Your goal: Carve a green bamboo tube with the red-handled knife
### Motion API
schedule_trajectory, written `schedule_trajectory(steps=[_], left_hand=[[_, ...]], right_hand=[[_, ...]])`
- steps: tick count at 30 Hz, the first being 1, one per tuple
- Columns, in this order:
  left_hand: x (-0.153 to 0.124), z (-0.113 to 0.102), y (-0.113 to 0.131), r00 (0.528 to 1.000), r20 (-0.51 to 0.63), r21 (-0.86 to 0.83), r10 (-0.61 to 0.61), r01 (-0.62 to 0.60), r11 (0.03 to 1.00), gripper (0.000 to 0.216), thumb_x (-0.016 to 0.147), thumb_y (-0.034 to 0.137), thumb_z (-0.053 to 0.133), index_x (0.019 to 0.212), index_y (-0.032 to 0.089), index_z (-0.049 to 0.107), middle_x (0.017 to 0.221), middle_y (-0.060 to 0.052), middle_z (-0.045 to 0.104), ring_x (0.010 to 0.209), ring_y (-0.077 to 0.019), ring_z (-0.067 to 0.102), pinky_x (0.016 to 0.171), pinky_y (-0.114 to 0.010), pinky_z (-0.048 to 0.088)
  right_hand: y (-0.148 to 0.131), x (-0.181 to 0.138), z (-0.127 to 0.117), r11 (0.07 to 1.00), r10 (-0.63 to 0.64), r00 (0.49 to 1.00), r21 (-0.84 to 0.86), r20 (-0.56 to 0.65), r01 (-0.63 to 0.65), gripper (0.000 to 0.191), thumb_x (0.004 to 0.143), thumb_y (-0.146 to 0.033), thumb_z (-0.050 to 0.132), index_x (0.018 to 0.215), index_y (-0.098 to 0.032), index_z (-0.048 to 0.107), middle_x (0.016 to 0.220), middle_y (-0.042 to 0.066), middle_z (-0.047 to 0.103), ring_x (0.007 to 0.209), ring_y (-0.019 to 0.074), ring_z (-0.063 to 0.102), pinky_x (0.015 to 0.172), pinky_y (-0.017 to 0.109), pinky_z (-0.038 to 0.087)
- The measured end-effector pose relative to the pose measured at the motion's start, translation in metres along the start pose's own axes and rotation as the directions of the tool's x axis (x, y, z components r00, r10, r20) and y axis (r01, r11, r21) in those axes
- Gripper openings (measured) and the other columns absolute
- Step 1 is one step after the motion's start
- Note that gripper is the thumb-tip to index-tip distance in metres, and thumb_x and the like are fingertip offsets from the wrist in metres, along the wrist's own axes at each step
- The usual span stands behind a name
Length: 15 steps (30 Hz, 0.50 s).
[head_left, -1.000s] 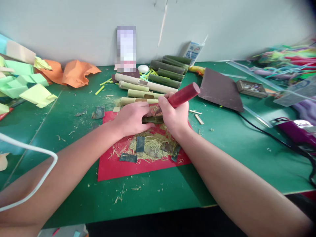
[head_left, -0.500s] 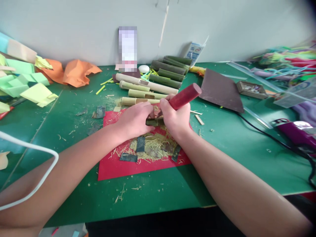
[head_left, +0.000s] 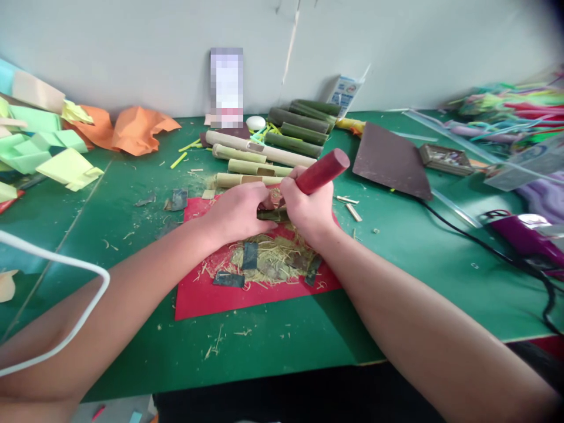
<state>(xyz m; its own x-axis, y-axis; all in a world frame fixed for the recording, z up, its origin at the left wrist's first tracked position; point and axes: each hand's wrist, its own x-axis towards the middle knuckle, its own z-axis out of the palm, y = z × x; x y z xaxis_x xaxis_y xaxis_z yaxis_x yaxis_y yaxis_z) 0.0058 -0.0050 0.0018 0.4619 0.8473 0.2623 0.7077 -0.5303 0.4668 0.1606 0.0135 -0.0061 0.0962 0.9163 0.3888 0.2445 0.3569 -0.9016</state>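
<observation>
Since half a second ago, we see the red handle (head_left: 324,170) shifted slightly leftward, our right grip (head_left: 308,207) wrapped round it, while our left grip (head_left: 238,211) pinches the green bamboo (head_left: 274,215) over the red sheet (head_left: 198,299), so work on this piece seems unfinished.

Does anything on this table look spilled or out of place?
Yes: pale shavings are heaped on the red sheet by the left hand, and stray bits litter the green table beyond it, so it looks messy. At the back left, the orange paper looks odd too, being crumpled rather than flat.
</observation>
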Motion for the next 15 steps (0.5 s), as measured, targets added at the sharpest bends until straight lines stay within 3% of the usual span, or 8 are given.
schedule_trajectory(steps=[4,8,11,15], left_hand=[[0.002,-0.001,-0.004,1.000,0.000,-0.002,0.010,-0.010,1.000,0.016,0.074,0.026,0.072,0.084,0.017,0.063,0.086,-0.004,0.065,0.080,-0.0196,0.062,0.069,-0.033,0.046],[0.000,0.001,-0.004,0.999,-0.010,0.090,0.044,-0.043,0.995,0.018,0.074,0.027,0.072,0.086,0.017,0.063,0.092,-0.006,0.066,0.084,-0.0215,0.062,0.069,-0.034,0.047],[-0.002,0.000,0.001,1.000,0.004,0.181,-0.015,0.014,0.983,0.023,0.078,0.034,0.071,0.091,0.017,0.066,0.095,-0.008,0.067,0.087,-0.0246,0.064,0.070,-0.036,0.049],[-0.003,-0.005,0.006,0.999,0.044,0.306,-0.011,-0.003,0.952,0.025,0.079,0.038,0.067,0.089,0.015,0.070,0.089,-0.010,0.068,0.088,-0.0282,0.064,0.075,-0.040,0.051]], right_hand=[[0.004,-0.001,-0.002,0.997,0.071,0.997,0.020,0.040,-0.072,0.027,0.069,-0.017,0.060,0.052,-0.023,0.040,0.051,-0.003,0.039,0.049,0.0094,0.036,0.041,0.027,0.031],[0.013,-0.001,-0.001,0.992,0.073,0.996,0.111,-0.058,-0.066,0.021,0.076,-0.023,0.058,0.060,-0.023,0.046,0.057,-0.002,0.047,0.052,0.0114,0.046,0.046,0.028,0.041],[0.013,0.001,0.000,0.989,0.031,0.997,0.144,-0.070,-0.020,0.021,0.080,-0.025,0.058,0.062,-0.023,0.048,0.060,-0.002,0.048,0.054,0.0118,0.049,0.050,0.028,0.044],[0.006,0.001,-0.004,0.990,0.008,0.997,0.140,-0.079,0.003,0.024,0.081,-0.024,0.059,0.061,-0.023,0.046,0.058,-0.003,0.046,0.052,0.0109,0.051,0.049,0.027,0.044]])
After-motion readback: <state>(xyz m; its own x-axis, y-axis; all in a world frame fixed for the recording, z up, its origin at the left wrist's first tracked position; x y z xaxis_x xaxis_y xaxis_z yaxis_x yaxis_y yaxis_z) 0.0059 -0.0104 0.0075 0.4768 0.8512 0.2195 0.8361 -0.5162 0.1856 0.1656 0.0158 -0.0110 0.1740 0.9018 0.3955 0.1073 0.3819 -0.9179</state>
